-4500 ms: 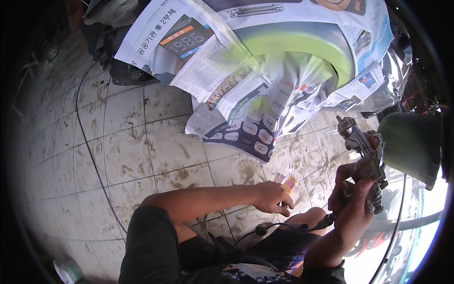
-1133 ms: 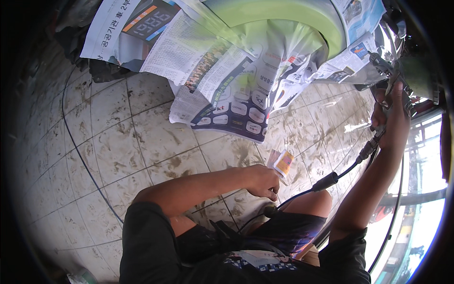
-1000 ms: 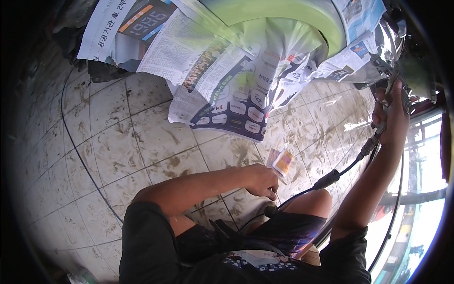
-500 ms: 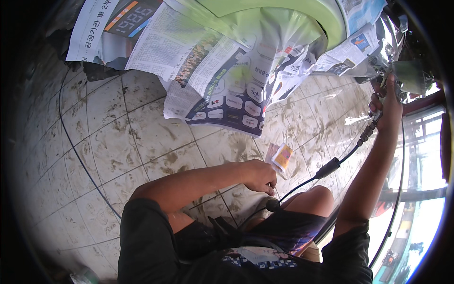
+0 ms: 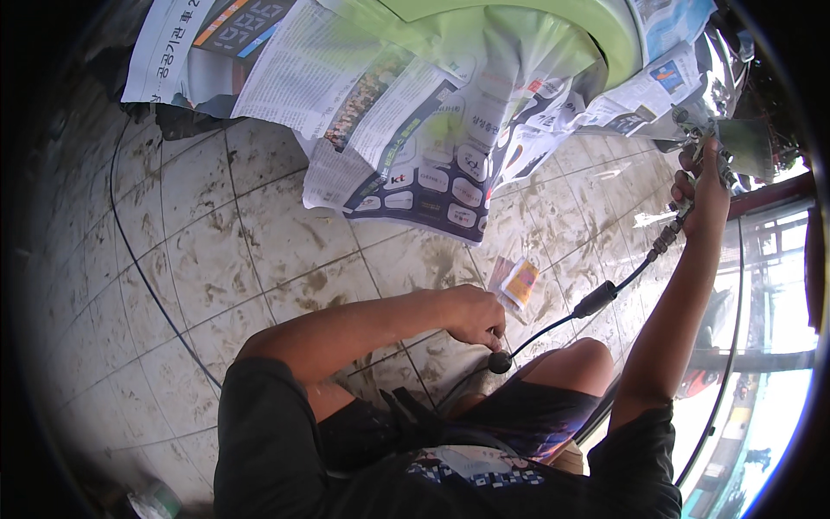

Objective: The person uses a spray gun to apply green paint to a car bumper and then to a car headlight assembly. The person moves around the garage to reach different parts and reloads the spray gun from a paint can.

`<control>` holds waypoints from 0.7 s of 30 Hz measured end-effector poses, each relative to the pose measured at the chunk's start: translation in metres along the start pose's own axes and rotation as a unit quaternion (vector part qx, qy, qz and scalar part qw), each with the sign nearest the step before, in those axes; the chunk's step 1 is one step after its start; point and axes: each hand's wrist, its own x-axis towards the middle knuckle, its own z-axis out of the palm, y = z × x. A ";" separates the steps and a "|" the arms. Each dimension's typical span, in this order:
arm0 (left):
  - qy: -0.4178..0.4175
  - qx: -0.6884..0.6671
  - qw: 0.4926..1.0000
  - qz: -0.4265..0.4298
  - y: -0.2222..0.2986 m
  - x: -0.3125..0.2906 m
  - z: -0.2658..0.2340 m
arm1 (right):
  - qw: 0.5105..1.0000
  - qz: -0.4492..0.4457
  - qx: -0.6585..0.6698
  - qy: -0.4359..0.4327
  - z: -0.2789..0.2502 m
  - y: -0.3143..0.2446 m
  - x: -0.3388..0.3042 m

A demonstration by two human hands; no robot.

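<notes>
My right hand (image 5: 709, 192) is wrapped round a metal spray gun (image 5: 699, 143) at the upper right. A translucent cup (image 5: 749, 147) sits on the gun. From its handle a dark hose (image 5: 638, 278) with metal fittings and a black sleeve (image 5: 596, 299) runs down towards my lap. My left hand (image 5: 475, 317) is closed over my bent legs, its fingertips just above a round black knob (image 5: 499, 362) by the hose. Whatever those fingers hold is hidden. Ahead, a light-green panel (image 5: 510, 10) is edged with newspaper sheets (image 5: 406, 169) that carry green overspray.
Smudged pale tiles (image 5: 298, 238) cover the floor. A small orange-and-white packet (image 5: 520, 284) lies beyond my left hand. One thin black cable (image 5: 145, 281) curves along the left; another (image 5: 731, 346) hangs beside my right arm, near a glass pane.
My left hand and the round knob have risen slightly in view. My right hand, with the spray gun, appears a little lower and further left. Its grip is unchanged.
</notes>
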 end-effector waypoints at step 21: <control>0.008 0.025 1.000 0.009 0.003 -0.006 0.003 | 0.987 -0.046 0.098 -0.121 -0.010 -0.013 -0.056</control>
